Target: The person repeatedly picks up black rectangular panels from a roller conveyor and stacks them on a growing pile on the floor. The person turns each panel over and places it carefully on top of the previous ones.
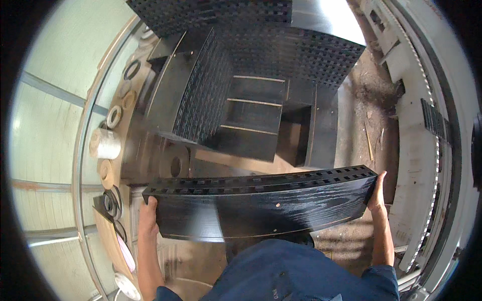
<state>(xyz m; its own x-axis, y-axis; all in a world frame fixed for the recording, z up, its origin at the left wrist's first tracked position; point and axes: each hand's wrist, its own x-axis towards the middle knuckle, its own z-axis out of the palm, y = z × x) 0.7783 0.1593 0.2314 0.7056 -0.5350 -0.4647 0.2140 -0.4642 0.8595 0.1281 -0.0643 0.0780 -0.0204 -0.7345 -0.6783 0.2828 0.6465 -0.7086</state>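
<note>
A long black wood-grain panel [261, 213], or a stack of such panels, is held level across the front of my body. Along its upper long side runs a patterned strip of small dark squares. My left hand [148, 213] grips its left end, the thumb on the front face and the other fingers hidden. At the opposite end my right hand [377, 193] is closed around the edge, fingers mostly out of sight. Beyond it stand stacks of black panels [301, 55] with the same dotted sides, and several flat black boards [251, 113] with pale edges lie between them.
To the left, a ledge carries a white spool [105, 144], several tape rolls [114, 116] and dark coils [111, 201]. A long pale machine [419, 165] lines the right side. Scraps litter the brown floor [369, 115] between the stacks and that machine.
</note>
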